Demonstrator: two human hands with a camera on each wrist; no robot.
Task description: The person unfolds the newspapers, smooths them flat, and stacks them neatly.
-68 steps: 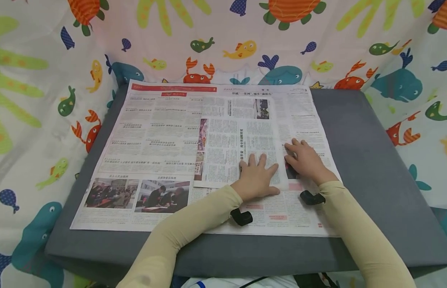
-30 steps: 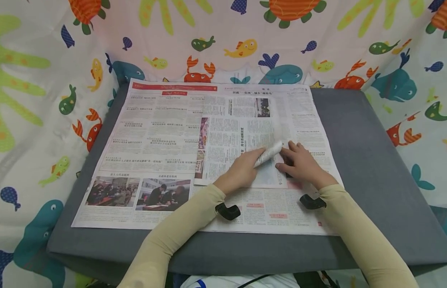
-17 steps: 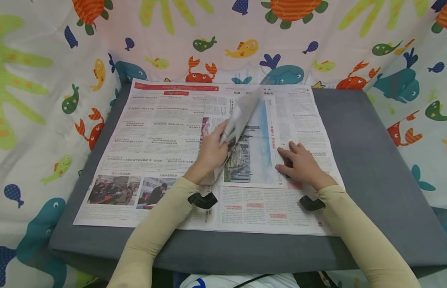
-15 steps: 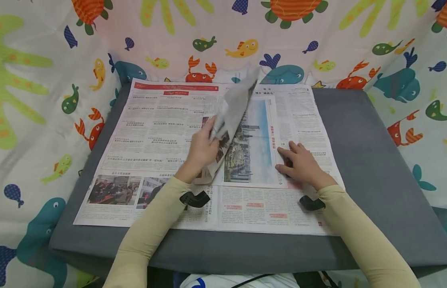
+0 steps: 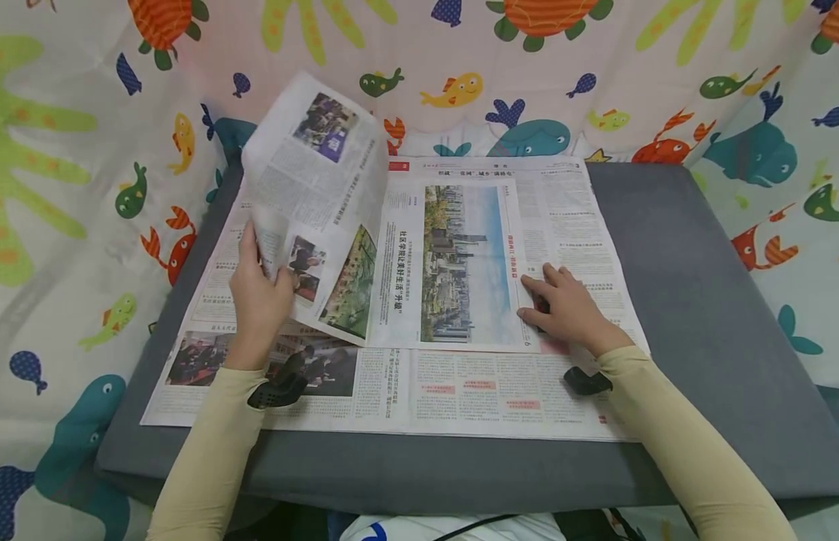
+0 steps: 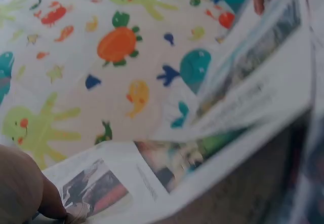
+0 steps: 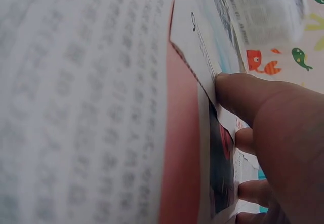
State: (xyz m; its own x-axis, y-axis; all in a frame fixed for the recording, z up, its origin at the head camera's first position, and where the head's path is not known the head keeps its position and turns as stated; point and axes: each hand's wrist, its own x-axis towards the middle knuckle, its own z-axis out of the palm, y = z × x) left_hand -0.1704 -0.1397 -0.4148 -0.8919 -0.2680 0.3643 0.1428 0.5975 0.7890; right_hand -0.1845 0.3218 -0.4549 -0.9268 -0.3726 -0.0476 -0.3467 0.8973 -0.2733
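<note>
My left hand [image 5: 260, 297] pinches the outer edge of a raised newspaper page [image 5: 318, 173], which stands curved above the left half of the spread. In the left wrist view the thumb lies on that page near a printed photo [image 6: 96, 188]. My right hand [image 5: 568, 308] rests with fingers spread at the right edge of the smaller newspaper [image 5: 392, 300], beside its city skyline picture [image 5: 453, 263]. Up close in the right wrist view, the thumb [image 7: 238, 92] touches the paper's edge. Beneath lies a larger newspaper spread [image 5: 473, 391], partly covered on the left.
A grey cloth-covered table [image 5: 689, 315] carries the papers, with bare surface to the right and along the front edge. A white curtain [image 5: 419, 45] printed with sea animals surrounds it. Each wrist wears a small black camera [image 5: 588, 381].
My left hand has gone from lying flat on the smaller newspaper to lifting its top page and swinging it left, uncovering the skyline picture. The right hand stays nearly in place.
</note>
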